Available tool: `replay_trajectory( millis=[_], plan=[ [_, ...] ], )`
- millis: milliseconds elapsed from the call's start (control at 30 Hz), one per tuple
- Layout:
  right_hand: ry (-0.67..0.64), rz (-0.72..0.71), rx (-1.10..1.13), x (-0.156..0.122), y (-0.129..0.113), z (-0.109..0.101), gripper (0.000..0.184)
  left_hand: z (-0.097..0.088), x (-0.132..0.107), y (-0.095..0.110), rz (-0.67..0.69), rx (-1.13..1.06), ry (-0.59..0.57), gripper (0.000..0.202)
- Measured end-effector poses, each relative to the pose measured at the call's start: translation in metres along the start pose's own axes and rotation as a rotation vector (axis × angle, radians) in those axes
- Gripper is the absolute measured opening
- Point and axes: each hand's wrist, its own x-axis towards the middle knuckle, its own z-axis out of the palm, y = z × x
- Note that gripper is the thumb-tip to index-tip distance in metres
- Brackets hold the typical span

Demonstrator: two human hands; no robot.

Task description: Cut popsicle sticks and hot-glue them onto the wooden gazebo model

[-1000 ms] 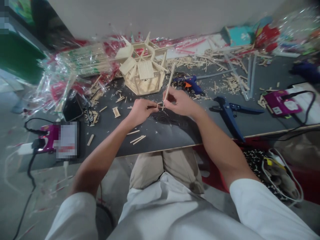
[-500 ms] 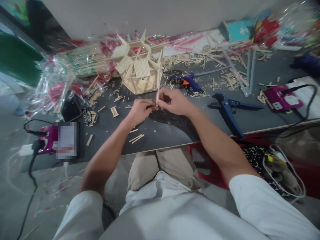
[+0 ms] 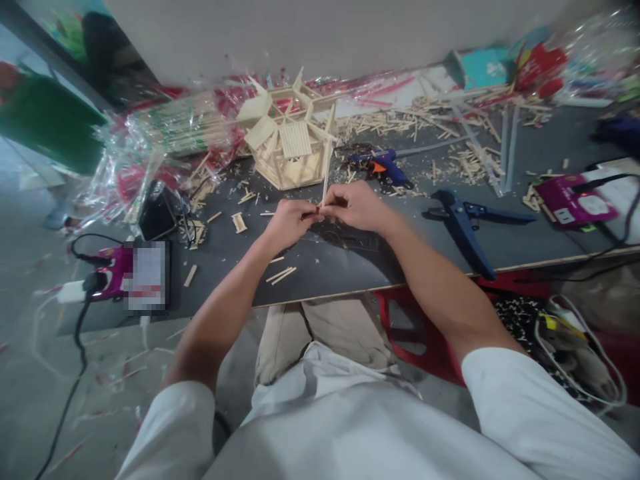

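My right hand point(image 3: 357, 205) pinches the lower end of a thin pale wooden stick point(image 3: 327, 175), which stands nearly upright above the fingers. Against its fingertips rest those of my left hand point(image 3: 294, 221), closed in a pinch; whatever lies between them is too small to make out. Just beyond the hands is a many-sided wooden stick model point(image 3: 290, 150) with slatted flaps around its top. A blue glue gun point(image 3: 385, 167) with an orange trigger lies behind my right hand. Several loose sticks point(image 3: 283, 275) and a small wooden piece point(image 3: 239, 223) lie near my left hand.
Blue cutters point(image 3: 465, 223) lie to the right, near the table edge. Purple power units point(image 3: 575, 199) with cables sit at both ends. Plastic-wrapped stick bundles point(image 3: 180, 127) fill the back left, and cut stick scraps point(image 3: 390, 123) spread along the back. A phone-like device point(image 3: 147, 275) lies left.
The view has shifted slightly, so the whole scene sits a little further right. My hands stay together at the stick's lower end, with only a slight change in the fingers.
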Motion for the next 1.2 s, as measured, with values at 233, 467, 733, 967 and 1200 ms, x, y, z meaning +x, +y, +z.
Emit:
replay_trajectory(
  millis=[233, 467, 733, 967, 1200],
  plan=[
    [0.016, 0.05, 0.151, 0.003, 0.004, 0.012, 0.027, -0.006, -0.005, 0.0, -0.04, 0.017, -0.008, 0.021],
    [0.027, 0.042, 0.107, 0.005, 0.006, 0.011, 0.026, -0.004, -0.005, -0.002, -0.04, 0.034, -0.017, 0.018],
    [0.095, 0.075, 0.198, 0.005, 0.0, 0.013, 0.034, -0.006, -0.008, 0.005, -0.004, 0.139, 0.035, 0.024],
    [0.147, 0.126, 0.383, 0.006, -0.01, 0.013, 0.04, -0.008, -0.01, 0.027, -0.136, -0.189, -0.065, 0.035],
    [0.146, 0.125, 0.433, 0.005, -0.014, 0.014, 0.043, -0.003, -0.013, 0.028, -0.268, -0.516, -0.104, 0.026]
  ],
)
